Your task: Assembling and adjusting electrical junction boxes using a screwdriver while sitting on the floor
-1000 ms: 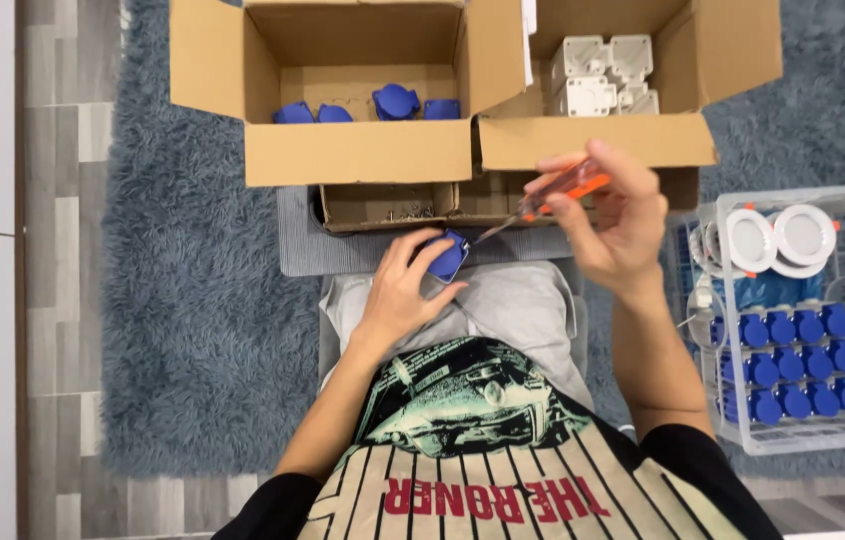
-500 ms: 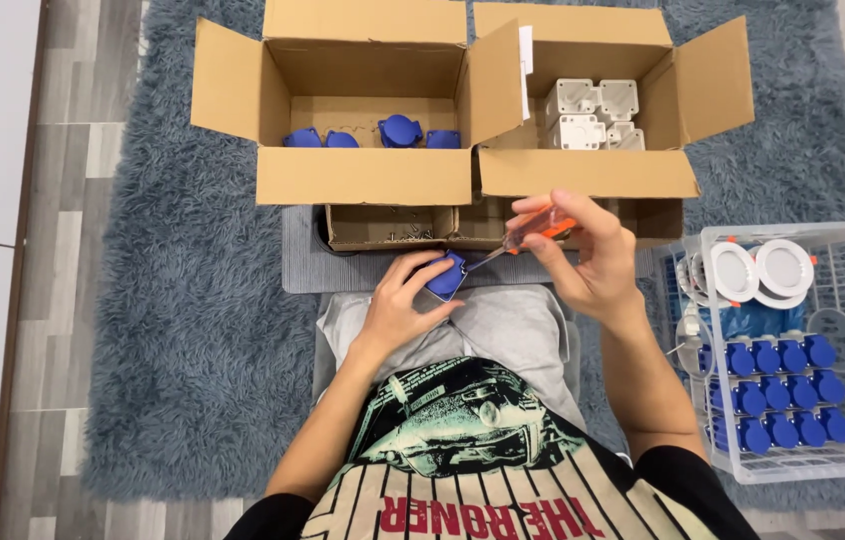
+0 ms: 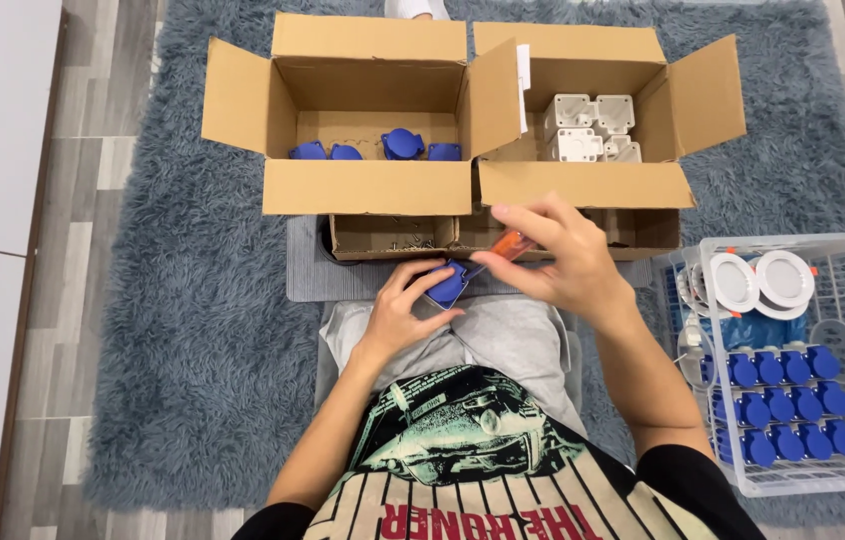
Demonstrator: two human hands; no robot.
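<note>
My left hand (image 3: 401, 312) grips a small blue plastic part (image 3: 446, 284) just above my lap. An orange-handled screwdriver (image 3: 505, 248) is held in my right hand (image 3: 553, 259), its tip pointing down-left at the blue part. Both hands meet in front of a low cardboard tray (image 3: 383, 237). The screwdriver's tip is partly hidden by the blue part.
Two open cardboard boxes stand ahead: the left box (image 3: 363, 185) holds several blue parts, the right box (image 3: 593, 185) holds white plastic housings (image 3: 591, 126). A clear wire-frame basket (image 3: 793, 460) at my right holds several blue parts and round white discs (image 3: 761, 280). A shaggy blue-grey rug (image 3: 173, 330) lies underneath.
My right hand has lowered and come in toward the blue part with the screwdriver. The view has tilted so the boxes sit lower in frame. My left hand keeps its hold.
</note>
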